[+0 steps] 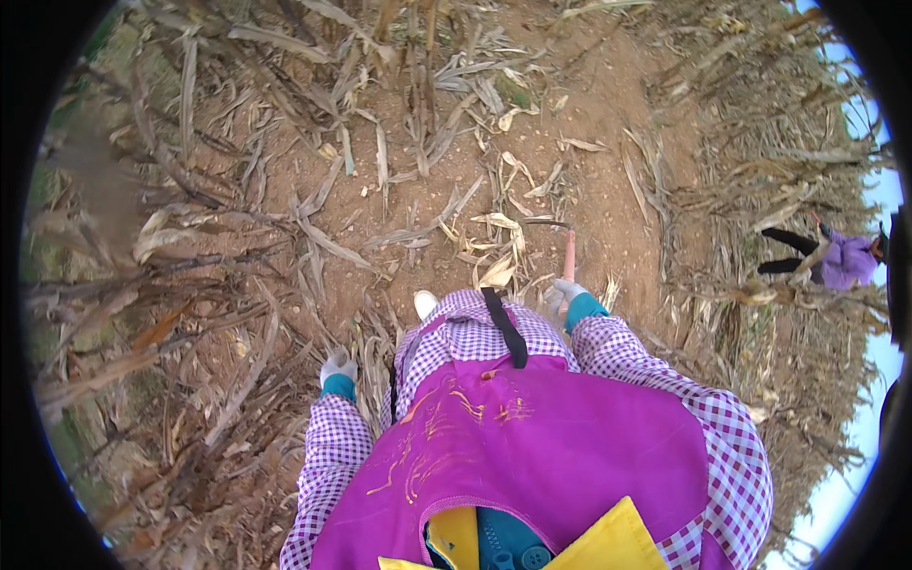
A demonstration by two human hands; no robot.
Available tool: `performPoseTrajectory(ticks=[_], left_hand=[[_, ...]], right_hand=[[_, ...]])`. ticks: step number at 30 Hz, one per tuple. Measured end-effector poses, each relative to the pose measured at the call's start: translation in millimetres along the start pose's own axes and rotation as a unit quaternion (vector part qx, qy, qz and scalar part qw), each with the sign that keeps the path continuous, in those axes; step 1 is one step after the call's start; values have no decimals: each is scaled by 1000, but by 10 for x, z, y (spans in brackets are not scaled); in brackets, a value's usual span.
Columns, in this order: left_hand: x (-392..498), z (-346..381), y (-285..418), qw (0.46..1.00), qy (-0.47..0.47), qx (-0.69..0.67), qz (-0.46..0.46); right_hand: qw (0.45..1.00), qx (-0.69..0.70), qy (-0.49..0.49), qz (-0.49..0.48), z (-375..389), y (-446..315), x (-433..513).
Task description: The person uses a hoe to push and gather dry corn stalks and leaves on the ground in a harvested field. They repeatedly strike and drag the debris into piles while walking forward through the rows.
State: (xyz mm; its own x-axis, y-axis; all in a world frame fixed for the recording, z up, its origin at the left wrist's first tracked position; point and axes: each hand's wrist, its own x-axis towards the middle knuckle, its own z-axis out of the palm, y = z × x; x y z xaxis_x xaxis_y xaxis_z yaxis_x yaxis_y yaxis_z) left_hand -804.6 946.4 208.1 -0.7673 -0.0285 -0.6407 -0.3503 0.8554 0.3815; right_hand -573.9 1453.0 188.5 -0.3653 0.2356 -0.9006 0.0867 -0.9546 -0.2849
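Observation:
My right hand (566, 293), in a pale glove, is closed around the pinkish handle of a sickle (569, 256). Its thin curved blade points left, over dry corn husks (514, 239) on the soil. My left hand (338, 367), also in a pale glove, hangs at my left side beside dry corn leaves (370, 356). Its fingers are partly hidden, and whether it holds anything is unclear. Between my hands are my magenta and checked apron (527, 427) and the tip of one white shoe (425, 304).
Standing dry corn stalks (422, 78) rise ahead. Fallen stalks (242, 370) lie thickly on the left. Bare reddish soil (605, 185) runs ahead to the right. A person in a purple jacket (848, 261) stands among stalks at the far right.

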Motion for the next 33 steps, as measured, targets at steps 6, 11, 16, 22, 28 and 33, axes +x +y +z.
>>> performPoseTrajectory(ticks=[6,11,16,22,28,33], left_hand=[[242,93,82,999,-49,20,8],[263,0,857,998,-19,-37,38],[361,1,1694,975,73,164,132],[635,252,2954,924,96,257,266],[780,255,5009,851,99,391,336],[619,357,7018,776,124,477,393]], right_hand=[[996,2,86,-8,-521,122,153],[1000,10,-26,13,-1253,270,834],[997,56,32,33,-1278,235,811],[981,125,104,102,-767,-491,699],[968,217,86,97,-659,-1108,1339],[969,228,41,88,-598,-1523,1475]])
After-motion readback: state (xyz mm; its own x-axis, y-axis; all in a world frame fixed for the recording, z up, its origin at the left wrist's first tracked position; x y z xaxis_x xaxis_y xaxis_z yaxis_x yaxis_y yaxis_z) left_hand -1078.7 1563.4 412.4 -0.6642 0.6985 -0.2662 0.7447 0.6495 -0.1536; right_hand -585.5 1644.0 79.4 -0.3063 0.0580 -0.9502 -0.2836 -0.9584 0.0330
